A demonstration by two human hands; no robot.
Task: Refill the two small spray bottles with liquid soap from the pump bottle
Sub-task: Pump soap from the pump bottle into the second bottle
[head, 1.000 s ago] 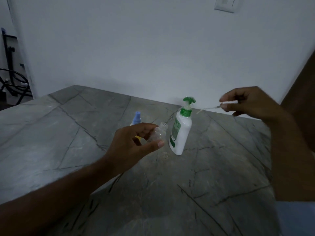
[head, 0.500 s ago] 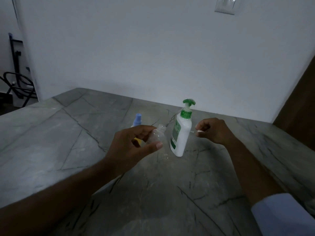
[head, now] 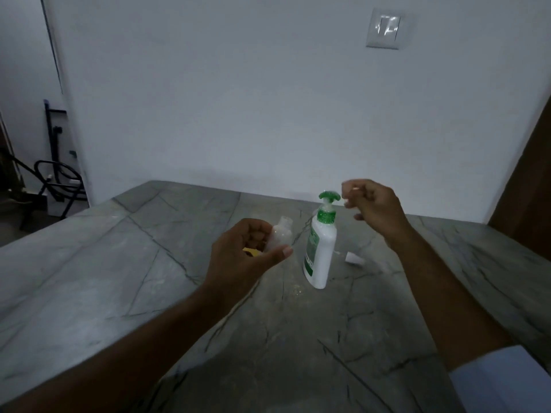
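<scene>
My left hand [head: 247, 257] grips a small clear spray bottle [head: 280, 235] with its neck uncapped, held upright just left of the pump bottle. The white pump bottle [head: 320, 251], with a green pump head and collar, stands on the grey marble table [head: 119, 263]. My right hand [head: 374, 207] hovers beside the pump head with loosely curled fingers and nothing in it. A white spray cap [head: 354, 259] lies on the table right of the pump bottle. Only a yellow patch of the second spray bottle [head: 249, 251] shows behind my left hand.
A white wall rises behind the table with a light switch [head: 384, 28] high up. A dark wooden panel [head: 530, 180] stands at the right. Black metal frames [head: 56, 180] sit on the floor at far left.
My right hand set the spray cap down on the table right of the pump bottle, then rose to beside the pump head. My left hand brought the clear bottle more upright.
</scene>
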